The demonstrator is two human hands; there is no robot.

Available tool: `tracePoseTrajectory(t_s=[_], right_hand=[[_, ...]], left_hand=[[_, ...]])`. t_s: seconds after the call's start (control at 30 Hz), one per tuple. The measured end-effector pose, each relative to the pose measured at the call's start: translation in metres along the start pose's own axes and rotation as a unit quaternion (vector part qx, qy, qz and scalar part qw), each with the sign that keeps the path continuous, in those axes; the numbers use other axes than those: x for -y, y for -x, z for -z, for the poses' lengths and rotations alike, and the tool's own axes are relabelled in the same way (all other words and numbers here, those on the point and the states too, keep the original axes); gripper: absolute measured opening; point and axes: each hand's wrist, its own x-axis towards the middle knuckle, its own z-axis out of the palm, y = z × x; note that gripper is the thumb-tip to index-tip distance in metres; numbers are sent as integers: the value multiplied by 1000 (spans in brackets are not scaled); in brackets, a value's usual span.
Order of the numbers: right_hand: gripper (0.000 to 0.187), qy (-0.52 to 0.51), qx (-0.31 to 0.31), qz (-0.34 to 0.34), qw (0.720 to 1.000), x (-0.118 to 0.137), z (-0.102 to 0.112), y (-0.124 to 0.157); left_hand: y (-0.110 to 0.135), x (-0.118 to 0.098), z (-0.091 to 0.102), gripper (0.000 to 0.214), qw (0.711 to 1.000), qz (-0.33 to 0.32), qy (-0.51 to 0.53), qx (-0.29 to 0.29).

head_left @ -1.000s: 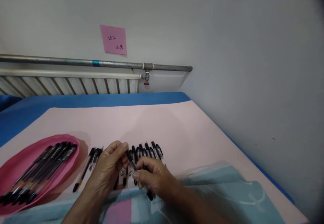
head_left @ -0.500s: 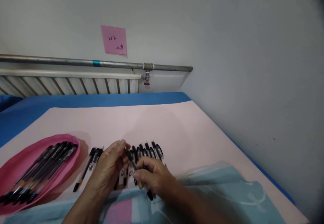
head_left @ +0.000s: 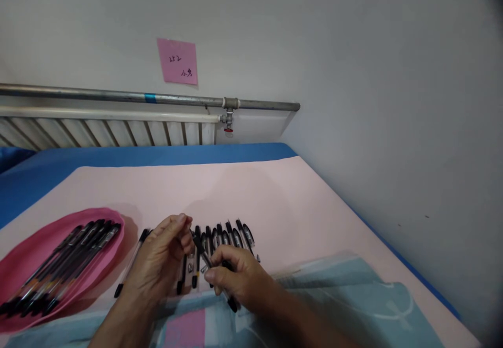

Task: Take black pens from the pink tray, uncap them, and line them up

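Pale wall (head_left: 373, 101), white radiator (head_left: 157, 133), metal pipe (head_left: 98, 95)

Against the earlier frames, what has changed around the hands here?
The left hand has shifted slightly left, away from the right hand; whether it touches the held pen is unclear. The right hand stays about where it was, gripping that pen. The pink tray and its pens stay put.

Pen (head_left: 201, 251): blk ends, held diag., upper end tipped L; other pens (head_left: 219, 236) rowed behind.
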Motion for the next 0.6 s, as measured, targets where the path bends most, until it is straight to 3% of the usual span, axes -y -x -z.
tracePoseTrajectory(t_s=[0.23, 0.43, 0.6], right_hand=[[16, 4, -33, 7, 999, 2, 1, -1], [16, -1, -34, 20, 999, 2, 3, -2], [17, -6, -25, 14, 1000, 1, 3, -2]], left_hand=[[-7, -7, 12, 5, 999, -4, 40, -23], [1, 3, 4, 15, 995, 78, -41, 54], [4, 11, 1, 17, 994, 53, -66, 68]])
